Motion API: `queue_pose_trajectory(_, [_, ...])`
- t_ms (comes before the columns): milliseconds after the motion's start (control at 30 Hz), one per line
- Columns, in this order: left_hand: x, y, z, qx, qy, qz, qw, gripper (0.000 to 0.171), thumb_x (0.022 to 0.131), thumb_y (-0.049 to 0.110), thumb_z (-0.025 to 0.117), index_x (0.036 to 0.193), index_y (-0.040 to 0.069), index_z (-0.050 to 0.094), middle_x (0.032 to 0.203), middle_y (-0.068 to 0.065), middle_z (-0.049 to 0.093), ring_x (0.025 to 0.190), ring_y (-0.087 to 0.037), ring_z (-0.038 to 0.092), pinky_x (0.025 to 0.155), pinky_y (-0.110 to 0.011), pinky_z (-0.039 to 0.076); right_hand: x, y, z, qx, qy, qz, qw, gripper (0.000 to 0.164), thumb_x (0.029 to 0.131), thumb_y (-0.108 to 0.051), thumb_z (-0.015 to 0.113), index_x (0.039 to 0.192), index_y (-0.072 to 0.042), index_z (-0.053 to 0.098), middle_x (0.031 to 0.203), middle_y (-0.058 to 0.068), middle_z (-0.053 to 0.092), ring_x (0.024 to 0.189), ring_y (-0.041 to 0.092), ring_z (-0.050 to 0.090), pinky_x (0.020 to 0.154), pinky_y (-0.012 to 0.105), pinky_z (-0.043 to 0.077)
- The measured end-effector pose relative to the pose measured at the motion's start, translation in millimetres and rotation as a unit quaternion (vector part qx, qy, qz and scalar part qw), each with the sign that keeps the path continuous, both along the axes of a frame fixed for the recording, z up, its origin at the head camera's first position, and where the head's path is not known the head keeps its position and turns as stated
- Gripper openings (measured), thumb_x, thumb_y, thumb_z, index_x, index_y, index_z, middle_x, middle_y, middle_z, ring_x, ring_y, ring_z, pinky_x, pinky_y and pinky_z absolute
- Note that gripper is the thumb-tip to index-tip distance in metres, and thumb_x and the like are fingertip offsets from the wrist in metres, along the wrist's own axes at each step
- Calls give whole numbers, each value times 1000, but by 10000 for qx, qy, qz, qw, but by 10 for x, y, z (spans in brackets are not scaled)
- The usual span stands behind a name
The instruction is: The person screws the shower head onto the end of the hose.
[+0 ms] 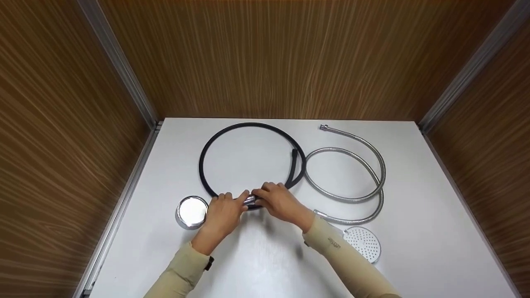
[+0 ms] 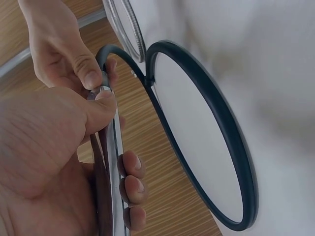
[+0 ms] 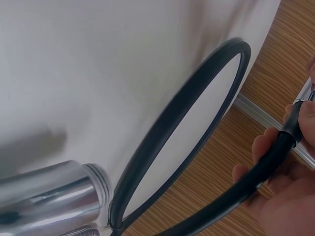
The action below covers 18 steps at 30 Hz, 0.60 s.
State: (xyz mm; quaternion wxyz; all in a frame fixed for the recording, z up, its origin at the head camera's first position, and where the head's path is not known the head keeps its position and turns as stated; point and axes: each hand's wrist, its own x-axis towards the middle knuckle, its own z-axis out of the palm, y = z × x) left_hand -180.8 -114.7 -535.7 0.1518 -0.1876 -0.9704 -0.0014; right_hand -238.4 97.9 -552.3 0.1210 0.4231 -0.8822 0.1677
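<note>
My left hand (image 1: 223, 215) grips the chrome handle (image 2: 117, 147) of a shower head, fingers wrapped along its length. The shower head's round, shiny disc (image 1: 192, 212) shows beyond the left side of that hand. With its thumb and fingers, my right hand (image 1: 281, 203) holds the end fitting (image 3: 293, 124) of a black shower hose (image 1: 201, 165) at the handle's end. The two meet between my hands; fingers hide part of the joint, so how far it is screwed on cannot be seen. The hose loops away over the white table, its other end lying inside the loop's right side.
A coiled metal shower hose (image 1: 383, 165) lies right of the black loop, touching or nearly touching it. Nearer me is a second shower head (image 1: 362, 243) with a white perforated face, its chrome handle (image 3: 54, 196) partly under my right forearm. Wood-patterned panels (image 1: 265, 62) enclose the table (image 1: 422, 198).
</note>
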Motion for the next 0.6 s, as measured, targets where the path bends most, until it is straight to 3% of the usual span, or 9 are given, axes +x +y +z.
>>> queue_pose_trajectory(133, [-18, -4, 3, 25, -162, 29, 9999, 38, 100, 38, 69, 136, 25, 68, 81, -15, 67, 75, -31, 66, 66, -42, 54, -4, 6, 8, 18, -201, -8, 9998, 32, 105, -25, 65, 134, -11, 65, 105, 5, 68, 94, 23, 64, 78, 39, 50])
queue_pose_trajectory(300, [-19, -7, -8, 147, -227, 10, 9996, 38, 100, 37, 69, 136, 24, 67, 80, -16, 67, 74, -32, 66, 65, -42, 53, -9, 8, 1, -258, -574, -116, 9980, 44, 100, -26, 73, 135, -8, 55, 105, 8, 71, 95, 25, 66, 82, 43, 51])
queue_pose_trajectory(600, [-16, -10, -24, 192, -79, -13, 9998, 38, 98, 37, 72, 133, 23, 68, 80, -16, 68, 75, -33, 67, 65, -42, 54, -26, -11, 0, -134, -544, -134, 9983, 29, 100, -23, 72, 123, -12, 58, 103, 4, 70, 97, 25, 68, 80, 41, 52])
